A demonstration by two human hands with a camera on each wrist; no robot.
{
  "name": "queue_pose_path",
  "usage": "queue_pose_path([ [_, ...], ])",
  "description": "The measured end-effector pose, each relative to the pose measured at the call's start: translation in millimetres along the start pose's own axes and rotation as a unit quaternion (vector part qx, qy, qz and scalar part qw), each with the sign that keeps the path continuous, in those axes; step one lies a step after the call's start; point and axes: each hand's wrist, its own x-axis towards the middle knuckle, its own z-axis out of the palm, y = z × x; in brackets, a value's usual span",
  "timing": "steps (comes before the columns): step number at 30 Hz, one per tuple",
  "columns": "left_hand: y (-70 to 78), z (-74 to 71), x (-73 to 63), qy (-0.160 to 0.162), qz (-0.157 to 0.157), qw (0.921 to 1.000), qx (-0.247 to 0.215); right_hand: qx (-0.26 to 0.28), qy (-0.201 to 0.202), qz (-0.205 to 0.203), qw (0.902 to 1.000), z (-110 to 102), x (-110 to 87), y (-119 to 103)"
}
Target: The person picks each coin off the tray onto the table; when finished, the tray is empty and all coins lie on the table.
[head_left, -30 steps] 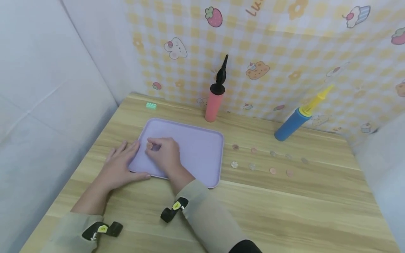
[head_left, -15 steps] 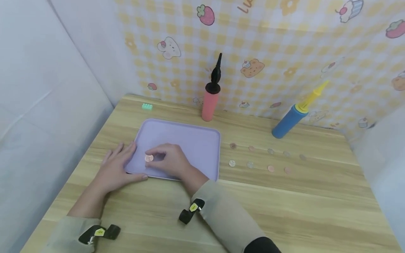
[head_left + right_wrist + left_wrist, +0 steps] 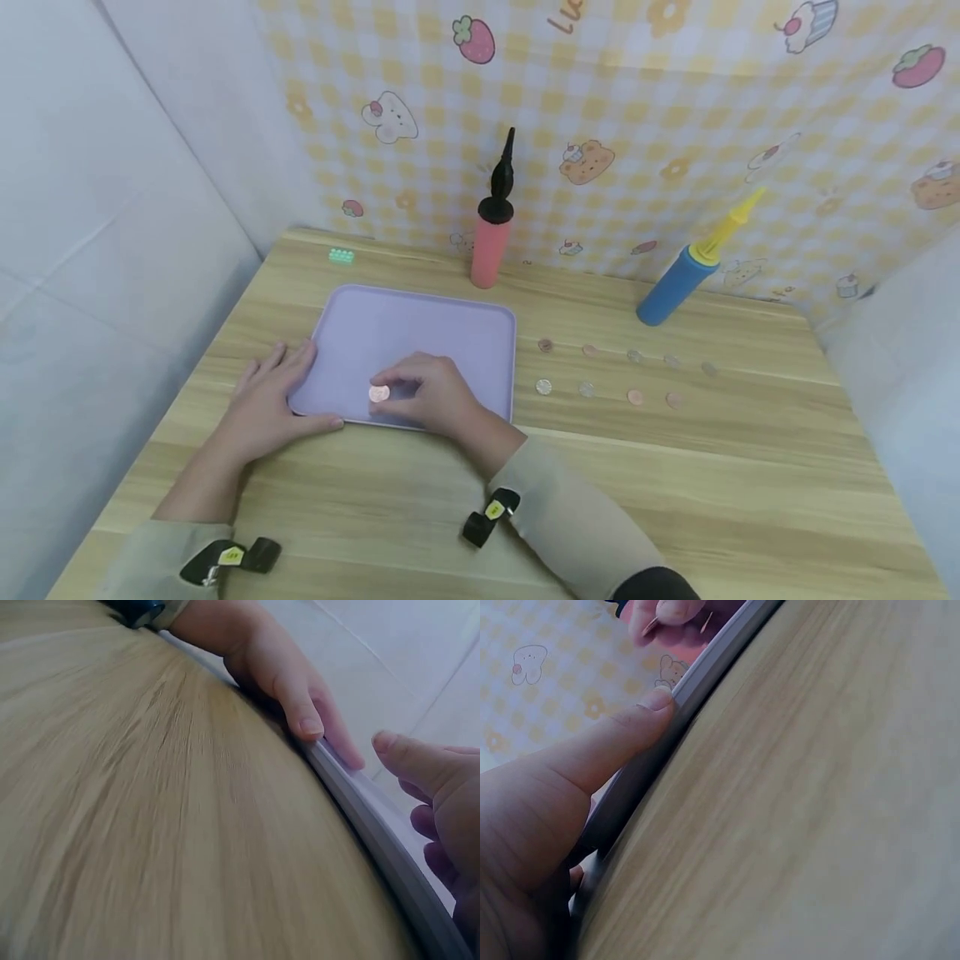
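Note:
A lilac tray (image 3: 420, 321) lies on the wooden table. My left hand (image 3: 262, 408) rests at its near left corner, fingers straight along the left edge and thumb on the front rim. Over the near part of the tray, my right hand (image 3: 442, 396) pinches a copper-coloured coin (image 3: 378, 393) between thumb and fingers. In the left wrist view, the left thumb (image 3: 622, 739) touches the rim. The right wrist view shows the right thumb (image 3: 409, 754) above the tray, with the coin out of sight there.
Several coins, among them a silver one (image 3: 543, 387), lie in two rows right of the tray. A pink hand pump (image 3: 489, 250) stands behind it. Farther right a blue pump (image 3: 675, 287) stands near the patterned cloth. A mint toy brick (image 3: 341, 256) sits at the back left.
My right hand has drawn back from the tray's left side towards its front and then right, still pinching the coin. The left hand has stayed at the corner. The head view has shifted slightly.

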Motion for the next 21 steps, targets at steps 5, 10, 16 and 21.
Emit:
queue_pose_path([
  [5, 0.9, 1.1, -0.1, 0.008, 0.004, 1.0000, -0.001, -0.069, 0.043, -0.073, 0.9941, -19, -14.5, 5],
  [10, 0.6, 0.0, 0.1, 0.007, 0.005, 0.9999, 0.006, -0.080, 0.081, -0.096, 0.9889, -36, -29.8, 14],
  [16, 0.8, 0.5, 0.8, 0.006, 0.005, 0.9999, 0.012, -0.072, 0.113, -0.098, 0.9861, -53, -46.2, 24],
  [21, 2.3, -0.3, 0.6, 0.006, 0.005, 0.9999, 0.014, -0.074, 0.133, -0.084, 0.9847, -67, -64.3, 30],
])
